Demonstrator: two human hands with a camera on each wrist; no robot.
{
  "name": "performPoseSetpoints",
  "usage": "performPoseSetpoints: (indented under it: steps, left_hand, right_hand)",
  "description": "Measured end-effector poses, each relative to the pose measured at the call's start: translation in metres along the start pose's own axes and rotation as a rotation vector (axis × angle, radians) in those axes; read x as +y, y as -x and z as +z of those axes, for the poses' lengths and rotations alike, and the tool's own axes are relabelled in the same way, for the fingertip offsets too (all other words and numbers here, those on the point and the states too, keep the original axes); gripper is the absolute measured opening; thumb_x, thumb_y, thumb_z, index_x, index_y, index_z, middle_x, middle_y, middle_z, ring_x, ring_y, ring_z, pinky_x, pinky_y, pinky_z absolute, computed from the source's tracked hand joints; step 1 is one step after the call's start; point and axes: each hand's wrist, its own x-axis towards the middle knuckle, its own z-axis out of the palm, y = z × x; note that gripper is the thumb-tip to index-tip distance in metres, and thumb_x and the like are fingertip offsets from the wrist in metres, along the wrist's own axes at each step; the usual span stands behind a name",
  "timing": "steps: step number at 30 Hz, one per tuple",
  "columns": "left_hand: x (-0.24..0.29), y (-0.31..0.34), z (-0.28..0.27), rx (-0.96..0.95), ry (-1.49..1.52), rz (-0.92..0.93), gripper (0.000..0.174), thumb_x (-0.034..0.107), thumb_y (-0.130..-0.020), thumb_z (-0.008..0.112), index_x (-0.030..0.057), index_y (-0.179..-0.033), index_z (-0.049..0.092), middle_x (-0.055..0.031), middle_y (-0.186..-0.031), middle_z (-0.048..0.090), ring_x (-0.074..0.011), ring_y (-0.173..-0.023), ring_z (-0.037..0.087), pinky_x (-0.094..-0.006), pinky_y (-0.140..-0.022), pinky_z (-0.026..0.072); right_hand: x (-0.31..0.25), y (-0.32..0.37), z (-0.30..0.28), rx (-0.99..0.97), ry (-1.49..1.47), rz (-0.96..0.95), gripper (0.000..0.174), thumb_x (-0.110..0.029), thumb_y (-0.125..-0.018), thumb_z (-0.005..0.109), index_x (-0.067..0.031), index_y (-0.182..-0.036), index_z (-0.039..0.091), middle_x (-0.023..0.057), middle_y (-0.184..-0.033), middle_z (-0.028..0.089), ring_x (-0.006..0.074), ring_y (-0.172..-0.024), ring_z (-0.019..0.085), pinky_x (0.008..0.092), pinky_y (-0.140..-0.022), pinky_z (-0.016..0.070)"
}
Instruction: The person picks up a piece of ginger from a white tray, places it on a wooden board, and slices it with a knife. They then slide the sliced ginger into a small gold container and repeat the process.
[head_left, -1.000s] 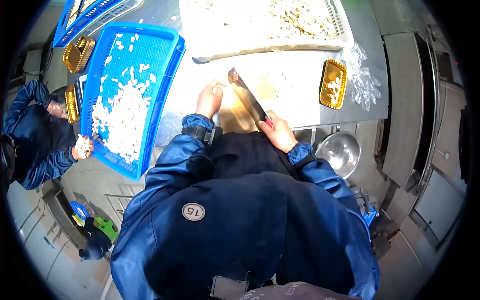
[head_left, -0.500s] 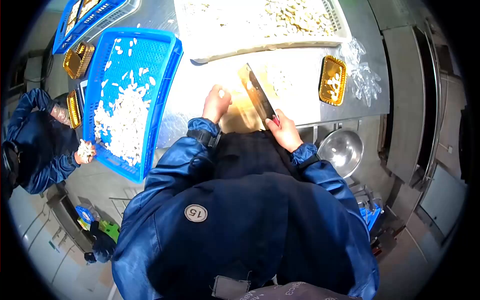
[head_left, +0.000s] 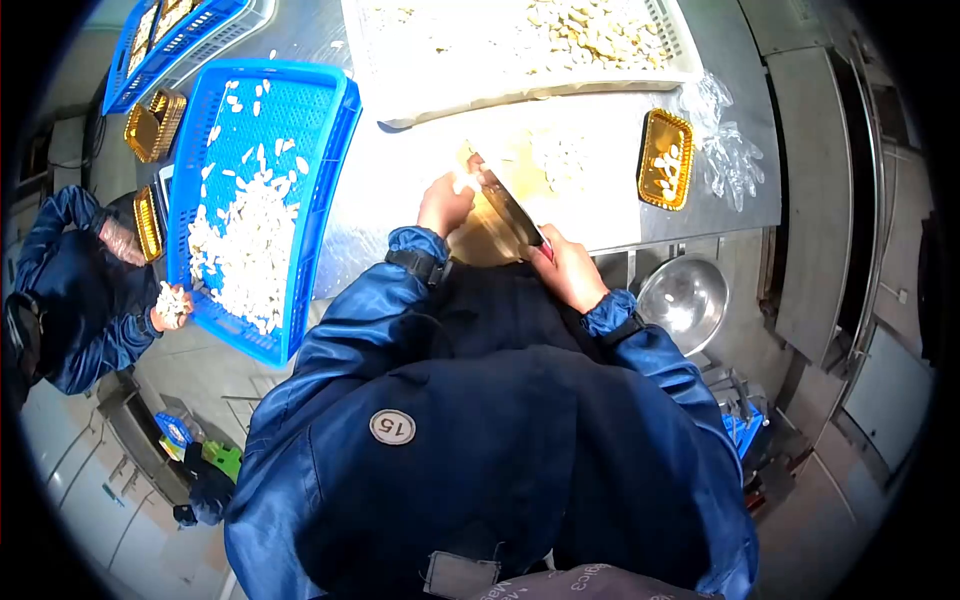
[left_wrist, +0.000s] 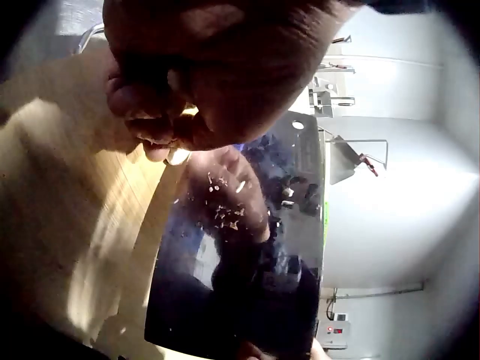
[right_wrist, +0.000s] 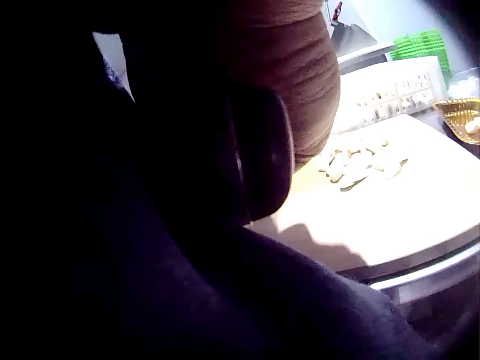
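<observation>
My right hand point(head_left: 572, 272) grips a cleaver point(head_left: 508, 210) by its handle, with the wide blade slanting away to the left over the wooden cutting board point(head_left: 482, 240). At the blade's far end, my left hand point(head_left: 445, 205) has its fingers curled in, pinching a small pale piece like a garlic clove point(left_wrist: 178, 156). The left wrist view shows this piece right at the blade's edge, and small white bits stick to the blade. Several pale cloves point(right_wrist: 360, 161) lie on the board beyond the right hand.
A blue basket point(head_left: 352, 115) of white cloves stands at left, another person's hand point(head_left: 172, 308) at its near corner. A white crate point(head_left: 685, 45) of cloves lies beyond the board. At right are a gold tray point(head_left: 652, 190), clear plastic gloves point(head_left: 728, 150) and, lower, a metal bowl point(head_left: 685, 300).
My left hand has moved right, up to the blade's far end, with a pale clove in its fingers. The cleaver has shifted slightly right and its blade has turned a little.
</observation>
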Motion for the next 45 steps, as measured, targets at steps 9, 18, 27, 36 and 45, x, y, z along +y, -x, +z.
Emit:
performPoseSetpoints:
  steps: [9, 18, 27, 36, 45]
  left_hand:
    - [0.028, 0.018, -0.009, -0.057, 0.116, -0.028, 0.013, 0.016, -0.092, 0.058, 0.0038, -0.093, 0.060, -0.0036, -0.069, 0.062, -0.0113, -0.050, 0.053, -0.0274, -0.044, 0.0414]
    - [0.016, 0.040, -0.038, -0.164, 0.460, -0.023, 0.018, 0.020, -0.099, 0.058, 0.0030, -0.104, 0.056, -0.0049, -0.077, 0.058, -0.0101, -0.053, 0.047, -0.0265, -0.049, 0.0426]
    - [0.022, 0.024, -0.018, 0.136, -0.111, 0.250, 0.027, 0.024, -0.090, 0.069, 0.0035, -0.097, 0.053, -0.0110, -0.078, 0.067, -0.0257, -0.068, 0.064, -0.0369, -0.065, 0.0513]
    - [-0.020, -0.012, 0.014, 0.217, -0.212, 0.348, 0.032, 0.023, -0.086, 0.069, 0.0023, -0.105, 0.055, -0.0259, -0.096, 0.069, -0.0449, -0.096, 0.065, -0.0465, -0.084, 0.0515]
    - [0.006, -0.002, 0.010, 0.208, -0.045, 0.194, 0.013, 0.004, -0.089, 0.060, -0.0026, -0.095, 0.051, -0.0121, -0.077, 0.067, -0.0152, -0.058, 0.063, -0.0299, -0.054, 0.0516]
  right_hand:
    - [0.021, -0.018, 0.024, -0.053, 0.075, 0.056, 0.027, -0.023, -0.094, 0.062, -0.0032, -0.109, 0.051, 0.0271, -0.081, 0.066, 0.0481, -0.081, 0.065, 0.0504, -0.070, 0.0509]
    - [0.012, -0.007, 0.010, 0.039, -0.133, 0.008, 0.025, -0.023, -0.093, 0.064, -0.0041, -0.106, 0.053, 0.0246, -0.078, 0.064, 0.0455, -0.077, 0.065, 0.0459, -0.070, 0.0510]
    - [0.018, -0.008, 0.010, 0.096, -0.027, 0.109, 0.027, -0.024, -0.092, 0.063, -0.0033, -0.107, 0.055, 0.0266, -0.077, 0.065, 0.0476, -0.078, 0.065, 0.0505, -0.068, 0.0510]
    - [0.016, -0.008, 0.013, 0.077, -0.058, 0.033, 0.024, -0.023, -0.092, 0.063, -0.0044, -0.105, 0.054, 0.0275, -0.077, 0.064, 0.0496, -0.078, 0.063, 0.0518, -0.068, 0.0503]
    - [0.013, -0.004, 0.007, 0.094, -0.024, -0.036, 0.021, -0.021, -0.092, 0.062, -0.0052, -0.103, 0.053, 0.0285, -0.073, 0.062, 0.0499, -0.074, 0.062, 0.0537, -0.066, 0.0495]
